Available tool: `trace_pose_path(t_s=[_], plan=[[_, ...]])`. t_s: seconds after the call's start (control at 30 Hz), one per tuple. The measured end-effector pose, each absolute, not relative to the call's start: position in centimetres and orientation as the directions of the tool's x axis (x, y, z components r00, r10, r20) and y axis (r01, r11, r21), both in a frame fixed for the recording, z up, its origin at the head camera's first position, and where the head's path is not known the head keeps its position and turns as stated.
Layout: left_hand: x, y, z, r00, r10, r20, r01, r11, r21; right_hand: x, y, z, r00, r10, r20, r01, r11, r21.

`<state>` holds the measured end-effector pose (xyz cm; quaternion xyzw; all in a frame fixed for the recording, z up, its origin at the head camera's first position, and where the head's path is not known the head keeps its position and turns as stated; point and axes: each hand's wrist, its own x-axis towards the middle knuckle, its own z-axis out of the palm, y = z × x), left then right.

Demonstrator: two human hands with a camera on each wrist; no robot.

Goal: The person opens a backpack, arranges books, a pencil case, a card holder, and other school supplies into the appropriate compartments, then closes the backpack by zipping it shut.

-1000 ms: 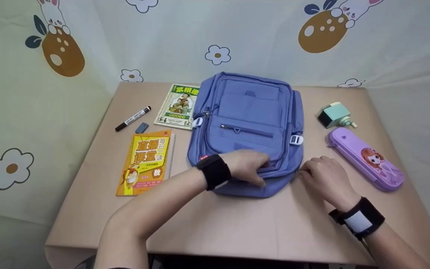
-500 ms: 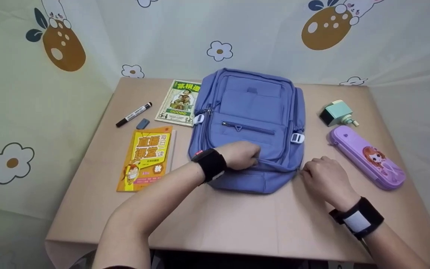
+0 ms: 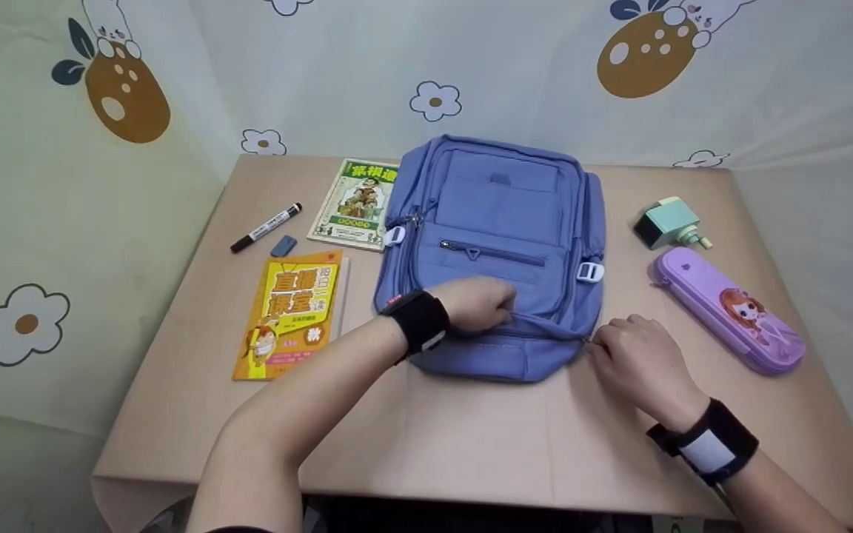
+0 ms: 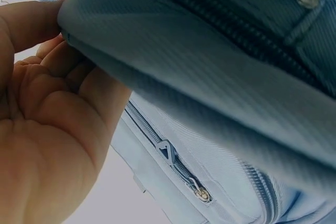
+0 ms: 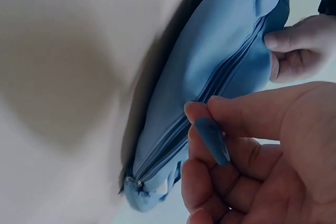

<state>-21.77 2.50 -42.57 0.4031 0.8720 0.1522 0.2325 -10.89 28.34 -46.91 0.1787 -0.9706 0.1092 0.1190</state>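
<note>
Fingers of the left hand pinched the edge of one backpack beneath them; the right hand, just beside it, pinched a zipper pull. Around lay two books, one marker, one eraser, one pencil case, one sharpener.

The left arm bends at the elbow and reaches forward and to the right. The left hand has its back up, and its thumb and fingers pinch. The right arm comes in from the right. The right hand curls its fingers and pinches with its thumb.
</note>
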Motion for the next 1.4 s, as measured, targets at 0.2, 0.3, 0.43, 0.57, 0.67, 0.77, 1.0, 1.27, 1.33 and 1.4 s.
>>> trace_pose_path(t_s=[0.2, 0.3, 0.43, 0.57, 0.67, 0.77, 1.0, 1.27, 1.33, 1.4], plan=[[-21.9, 2.6, -42.6, -0.568, 0.768, -0.297, 0.621, 0.636, 0.458, -10.6, 27.8, -46.8, -0.908, -0.323, 0.268, -0.374, 0.911, -0.171], [-22.0, 2.7, -42.6, -0.568, 0.766, -0.301, 0.619, 0.639, 0.457, -10.5, 27.5, -46.7, -0.907, -0.327, 0.267, -0.379, 0.909, -0.174], [-22.1, 2.6, -42.7, -0.569, 0.763, -0.307, 0.617, 0.643, 0.454, -10.5, 27.1, -46.7, -0.903, -0.336, 0.266, -0.389, 0.904, -0.178], [-22.1, 2.7, -42.7, -0.575, 0.755, -0.315, 0.606, 0.652, 0.457, -10.4, 26.6, -46.7, -0.896, -0.347, 0.277, -0.404, 0.895, -0.187], [-22.1, 2.7, -42.7, -0.576, 0.755, -0.314, 0.604, 0.652, 0.458, -10.3, 26.3, -46.6, -0.891, -0.35, 0.289, -0.413, 0.889, -0.199], [-22.0, 2.7, -42.7, -0.574, 0.759, -0.308, 0.61, 0.647, 0.458, -10.2, 26.0, -46.6, -0.888, -0.351, 0.299, -0.419, 0.884, -0.208], [-22.0, 2.7, -42.7, -0.568, 0.766, -0.301, 0.618, 0.639, 0.459, -10.1, 25.1, -46.5, -0.887, -0.358, 0.29, -0.425, 0.879, -0.218], [-22.0, 2.7, -42.5, -0.567, 0.764, -0.309, 0.607, 0.64, 0.471, -10.3, 23.7, -46.3, -0.868, -0.385, 0.314, -0.457, 0.867, -0.201], [-22.0, 2.7, -42.5, -0.569, 0.763, -0.308, 0.607, 0.642, 0.468, -10.4, 23.5, -46.3, -0.862, -0.392, 0.32, -0.464, 0.865, -0.191], [-22.0, 2.7, -42.5, -0.569, 0.763, -0.306, 0.612, 0.642, 0.462, -10.4, 23.3, -46.2, -0.858, -0.399, 0.322, -0.471, 0.863, -0.184]])
